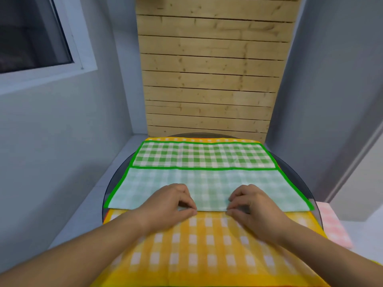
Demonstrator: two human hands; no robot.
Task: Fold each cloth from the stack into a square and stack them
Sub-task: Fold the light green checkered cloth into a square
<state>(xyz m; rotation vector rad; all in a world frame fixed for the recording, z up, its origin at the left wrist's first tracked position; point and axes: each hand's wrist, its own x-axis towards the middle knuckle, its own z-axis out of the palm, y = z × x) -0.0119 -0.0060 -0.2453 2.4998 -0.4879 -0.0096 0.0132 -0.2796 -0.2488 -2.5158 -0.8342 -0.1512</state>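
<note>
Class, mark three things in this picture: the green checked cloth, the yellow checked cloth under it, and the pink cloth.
green checked cloth [207,156]: head view, its folded-over far flap.
yellow checked cloth [207,245]: head view, near part between the forearms.
pink cloth [333,226]: head view, middle of its visible strip.

The green checked cloth [207,189] is soft, matt woven fabric with a brighter stitched hem, and its nearer part looks paler. The yellow checked cloth [196,245] beneath has the same matt weave, as does the pink cloth [333,226]. The tabletop [292,172] is dark, smooth, glossy glass. The plank wall [207,79] is bare, knotty wood, and the side wall [62,141] is matt grey.
</note>
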